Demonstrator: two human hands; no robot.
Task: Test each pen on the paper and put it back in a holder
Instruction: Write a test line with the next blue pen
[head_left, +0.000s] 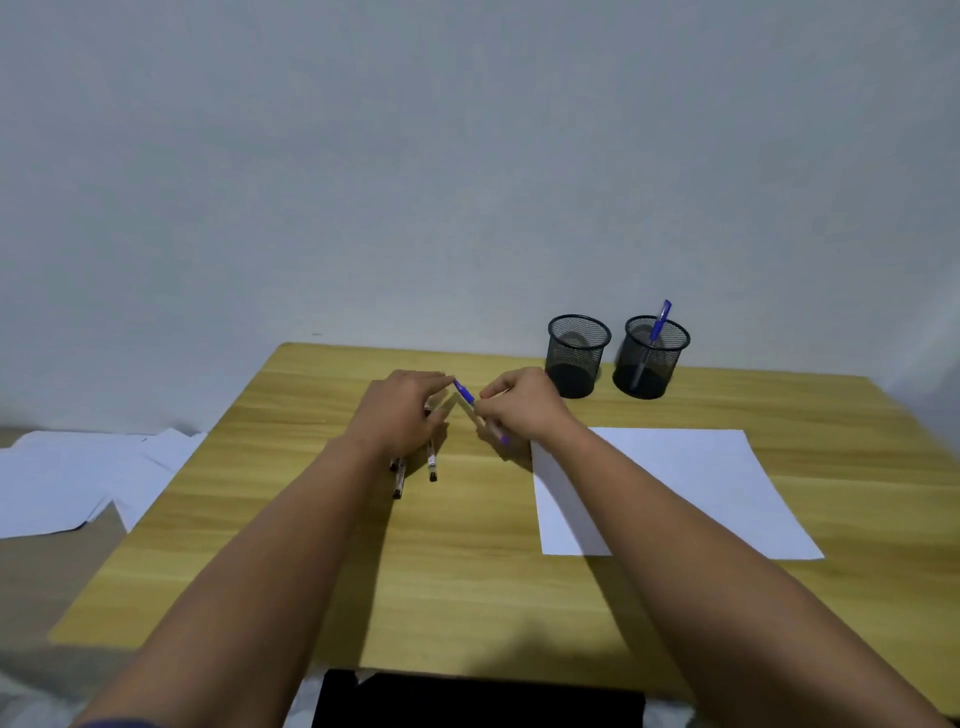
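A blue pen (464, 392) is held between both hands above the middle of the wooden table (467, 545). My left hand (402, 415) pinches its blue cap end. My right hand (519, 408) grips the barrel, whose lower blue end shows below the fingers. Several pens (415, 470) lie on the table under my left hand, partly hidden by it. A white sheet of paper (691, 483) lies to the right, partly covered by my right forearm. Two black mesh holders stand at the back: the left holder (577, 356) looks empty, the right holder (652, 358) has one blue pen (658, 325) in it.
A grey wall rises right behind the table. Loose white sheets (78, 478) lie on the floor left of the table. A dark object (478, 699) sits below the table's near edge.
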